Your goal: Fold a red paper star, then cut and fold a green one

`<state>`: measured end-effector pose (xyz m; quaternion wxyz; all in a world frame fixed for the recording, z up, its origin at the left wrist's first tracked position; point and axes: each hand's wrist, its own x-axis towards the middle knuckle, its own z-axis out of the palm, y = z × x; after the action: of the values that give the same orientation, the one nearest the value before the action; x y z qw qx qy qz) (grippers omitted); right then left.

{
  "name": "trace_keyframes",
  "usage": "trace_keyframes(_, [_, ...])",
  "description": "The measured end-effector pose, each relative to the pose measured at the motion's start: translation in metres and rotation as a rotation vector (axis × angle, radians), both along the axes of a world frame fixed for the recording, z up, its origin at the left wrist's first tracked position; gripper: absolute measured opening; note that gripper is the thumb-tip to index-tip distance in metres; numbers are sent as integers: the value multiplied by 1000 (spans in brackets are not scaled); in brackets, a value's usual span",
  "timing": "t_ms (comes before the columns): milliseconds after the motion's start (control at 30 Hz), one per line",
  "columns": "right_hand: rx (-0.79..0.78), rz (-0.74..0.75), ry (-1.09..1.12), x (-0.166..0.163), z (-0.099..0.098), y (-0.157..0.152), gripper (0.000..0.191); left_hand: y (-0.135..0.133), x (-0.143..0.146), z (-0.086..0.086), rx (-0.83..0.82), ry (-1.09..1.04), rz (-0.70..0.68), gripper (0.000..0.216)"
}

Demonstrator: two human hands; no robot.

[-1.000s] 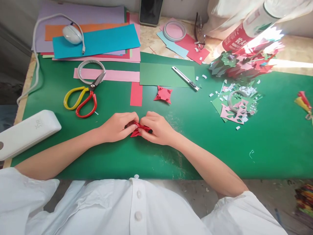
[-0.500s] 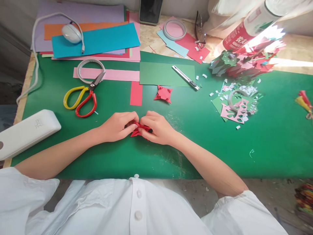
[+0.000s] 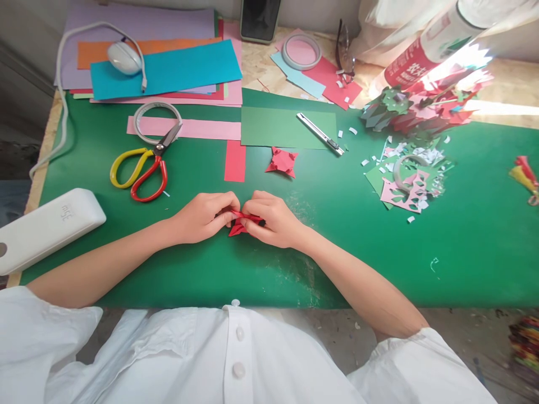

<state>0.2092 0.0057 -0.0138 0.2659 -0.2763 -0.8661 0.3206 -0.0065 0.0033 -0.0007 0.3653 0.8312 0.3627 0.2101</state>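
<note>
Left hand (image 3: 206,217) and right hand (image 3: 272,220) nearly meet, thumbs and fingertips pinched closed on one folded red paper piece (image 3: 238,226) between them, at the near middle of the green mat (image 3: 379,264). It should handle as very light, crisp but easily creased or torn, so a gentle hold along its folded edges seems best. Just beyond lie one star-shaped red paper (image 3: 282,163) and one red strip (image 3: 234,161); farther out, one utility knife (image 3: 320,134), one pair of scissors (image 3: 159,148) and three tape rolls (image 3: 136,124).
</note>
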Motion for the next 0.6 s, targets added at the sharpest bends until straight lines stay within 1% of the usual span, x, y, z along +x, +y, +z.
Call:
trace_keyframes(267, [-30, 2, 4, 0, 1, 0, 26, 0, 0, 0, -51, -15, 3, 13])
trace_keyframes(600, [-35, 5, 8, 0, 0, 0, 26, 1, -1, 0, -62, -32, -2, 15])
